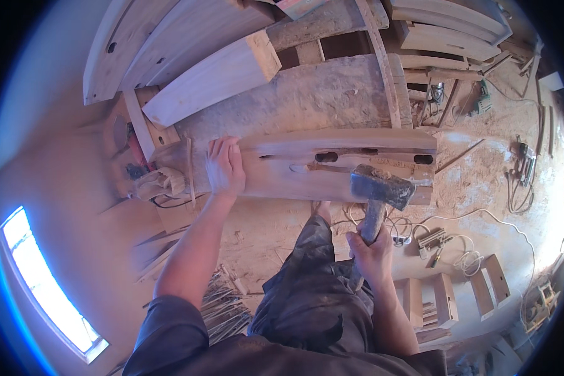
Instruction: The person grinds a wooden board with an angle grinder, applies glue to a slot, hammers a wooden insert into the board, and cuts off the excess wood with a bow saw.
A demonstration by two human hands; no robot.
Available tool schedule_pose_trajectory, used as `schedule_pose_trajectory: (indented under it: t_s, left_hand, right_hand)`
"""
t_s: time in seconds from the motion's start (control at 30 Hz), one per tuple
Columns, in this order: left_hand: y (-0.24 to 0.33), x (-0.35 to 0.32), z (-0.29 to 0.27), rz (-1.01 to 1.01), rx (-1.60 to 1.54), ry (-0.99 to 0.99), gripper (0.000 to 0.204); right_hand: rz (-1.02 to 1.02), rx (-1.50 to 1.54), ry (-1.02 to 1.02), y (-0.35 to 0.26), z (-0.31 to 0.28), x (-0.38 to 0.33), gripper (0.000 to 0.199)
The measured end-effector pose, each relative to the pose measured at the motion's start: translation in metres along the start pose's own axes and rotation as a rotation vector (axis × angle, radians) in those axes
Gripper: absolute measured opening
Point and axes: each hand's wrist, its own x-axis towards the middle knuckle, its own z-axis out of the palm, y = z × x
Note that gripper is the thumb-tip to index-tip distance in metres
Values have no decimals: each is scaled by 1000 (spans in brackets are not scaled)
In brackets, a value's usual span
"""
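My left hand lies flat, fingers spread, on the left part of a long curved wooden piece that has several dark slots cut along it. My right hand grips the wooden handle of a heavy grey hammer. The hammer's head hovers over the right end of the wooden piece, just below the slots. A thin wooden strip lies in one of the slots beside the hammer head.
The piece rests on a dusty workbench with stacked curved boards behind it. Sawdust covers the floor, along with power tools, white cables and small wooden boxes. A bundle of thin sticks lies at lower left.
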Motion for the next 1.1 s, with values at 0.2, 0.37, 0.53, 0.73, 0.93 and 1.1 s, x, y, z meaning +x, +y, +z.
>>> schedule_pose_trajectory:
  t_s: [0.2,0.37,0.53,0.73,0.93,1.1]
  left_hand:
    - [2,3,0,23,-2,3,18]
    - [4,3,-4,18,18,-11,18]
    - [2,5,-5,-1,-3,2,16]
    - [2,1,-8,-42,-30,-2,13]
    - [2,-4,-10,-67,-16,5,12]
    - [5,1,-14,-80,-8,17,13]
  right_hand:
    - [212,380,-48,-9,8,-2,19]
    - [226,355,25,-16,46,-2,22]
    - [246,32,-120,-23,60,8,24]
    - [-10,391,267,-58,53,3,9]
    - [158,-59,65,-38,90,-6,11]
    - [49,69,263,-40,103,-13,15]
